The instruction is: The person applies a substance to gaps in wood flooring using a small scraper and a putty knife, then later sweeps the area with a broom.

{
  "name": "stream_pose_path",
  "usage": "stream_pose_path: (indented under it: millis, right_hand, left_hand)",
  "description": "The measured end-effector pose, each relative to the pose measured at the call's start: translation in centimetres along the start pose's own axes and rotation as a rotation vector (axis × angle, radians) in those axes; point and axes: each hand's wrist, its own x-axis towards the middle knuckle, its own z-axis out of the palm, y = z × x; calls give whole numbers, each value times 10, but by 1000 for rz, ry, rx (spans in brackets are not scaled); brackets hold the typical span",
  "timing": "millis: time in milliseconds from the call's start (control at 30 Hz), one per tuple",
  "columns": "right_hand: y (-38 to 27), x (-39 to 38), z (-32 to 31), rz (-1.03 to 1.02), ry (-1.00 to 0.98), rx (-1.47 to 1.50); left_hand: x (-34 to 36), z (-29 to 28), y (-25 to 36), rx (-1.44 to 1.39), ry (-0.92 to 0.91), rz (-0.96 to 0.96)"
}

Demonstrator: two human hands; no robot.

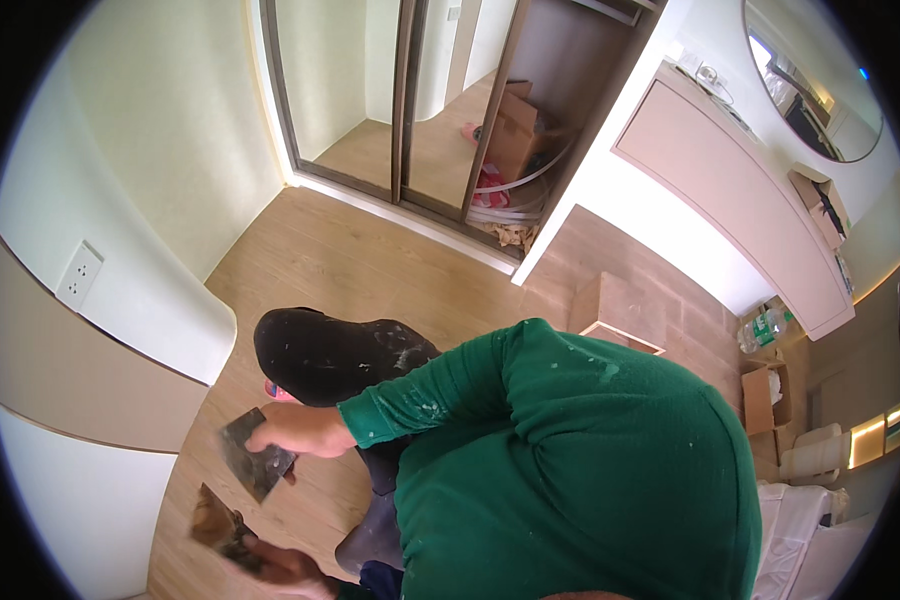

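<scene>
My right hand [295, 430], in a green sleeve, grips a dark, stained scraper blade [253, 465] over the wooden floor. Just below it my left hand [288, 563] grips a second scraper [215, 520] with brownish residue on its blade. Both are near the curved white and beige wall panel [80, 380] on the left. My bent leg [335, 355], in dark trousers with pale smears, is beside the right hand. A small pink item [276, 392] shows under the knee, partly hidden.
A mirrored sliding wardrobe [350, 90] holds cardboard boxes [520, 130]. A white socket [80, 273] is on the left wall. At right are a wooden box [620, 315], a beige wall shelf [710, 180], a round mirror [810, 60], a bottle [765, 330] and an open carton [765, 395].
</scene>
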Motion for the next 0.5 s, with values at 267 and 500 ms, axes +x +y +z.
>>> stream_pose_path:
  millis: [267, 500]
  right_hand:
    - [-14, -14, 3, 142, -179, 472]
    - [-12, 4, 30, -748, -334, -791]
  left_hand:
    - [-31, -12, -9, 673, -310, 152]
    - [-18, -23, 34, -875, 329, -708]
